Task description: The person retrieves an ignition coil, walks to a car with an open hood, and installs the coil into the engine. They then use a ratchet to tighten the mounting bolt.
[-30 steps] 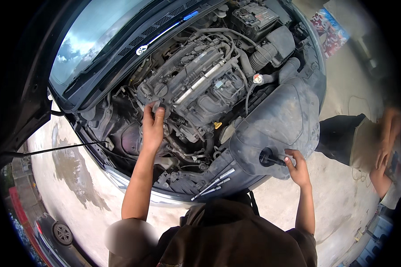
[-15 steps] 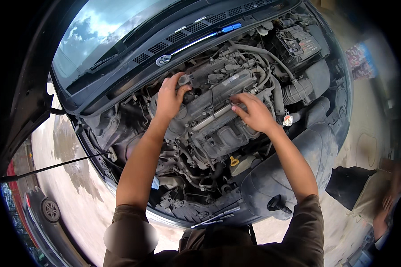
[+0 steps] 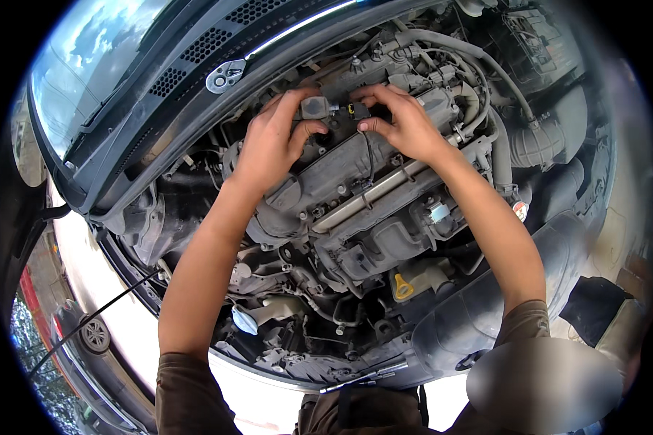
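Observation:
Over the far left part of the car engine (image 3: 384,239), my left hand (image 3: 270,139) grips the grey block-like head of an ignition coil (image 3: 314,108) between thumb and fingers. The lower part of the coil is hidden. Facing it from the right, my right hand (image 3: 408,125) pinches a black wiring connector (image 3: 358,111) with a yellow part. A thin cable (image 3: 371,154) runs from the connector down over the engine. Coil and connector are close end to end; whether they touch, I cannot tell.
A ratchet wrench (image 3: 226,76) lies along the cowl behind the engine. Metal tool pieces (image 3: 368,378) rest on the front edge of the bay. A yellow dipstick handle (image 3: 402,287) and a blue cap (image 3: 244,320) stick up nearby. The battery (image 3: 533,45) sits far right.
My right hand has moved from the engine's middle up and left, bringing the connector to the coil in my left hand. The view has shifted closer and tilted.

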`<state>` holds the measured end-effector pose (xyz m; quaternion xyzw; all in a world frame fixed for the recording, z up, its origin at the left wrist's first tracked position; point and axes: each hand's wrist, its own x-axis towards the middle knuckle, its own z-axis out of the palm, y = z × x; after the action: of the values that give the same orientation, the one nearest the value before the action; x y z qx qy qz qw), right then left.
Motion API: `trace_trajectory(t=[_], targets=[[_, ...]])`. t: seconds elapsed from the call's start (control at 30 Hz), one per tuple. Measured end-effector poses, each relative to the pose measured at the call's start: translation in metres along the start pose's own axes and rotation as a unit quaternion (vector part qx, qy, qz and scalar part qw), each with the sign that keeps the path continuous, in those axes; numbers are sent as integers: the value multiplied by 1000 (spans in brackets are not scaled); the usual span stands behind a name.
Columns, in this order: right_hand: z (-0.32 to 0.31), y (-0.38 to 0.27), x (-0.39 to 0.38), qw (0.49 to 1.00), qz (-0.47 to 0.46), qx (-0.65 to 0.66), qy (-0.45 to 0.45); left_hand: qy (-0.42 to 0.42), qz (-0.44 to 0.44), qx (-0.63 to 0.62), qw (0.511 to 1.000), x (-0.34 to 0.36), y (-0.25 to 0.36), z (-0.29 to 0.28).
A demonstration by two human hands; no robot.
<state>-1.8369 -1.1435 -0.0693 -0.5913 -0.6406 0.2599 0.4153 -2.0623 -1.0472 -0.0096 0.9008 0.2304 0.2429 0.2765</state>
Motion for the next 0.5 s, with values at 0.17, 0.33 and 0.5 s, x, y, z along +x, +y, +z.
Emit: trace_trajectory(t=[0.17, 0.33, 0.5], targets=[[2, 19, -9, 990, 49, 124, 47, -50, 43, 40, 997, 25, 3, 17], [-2, 23, -9, 994, 15, 88, 67, -62, 65, 101, 991, 34, 7, 21], [-4, 17, -5, 997, -38, 20, 58, -85, 92, 121, 985, 33, 9, 12]])
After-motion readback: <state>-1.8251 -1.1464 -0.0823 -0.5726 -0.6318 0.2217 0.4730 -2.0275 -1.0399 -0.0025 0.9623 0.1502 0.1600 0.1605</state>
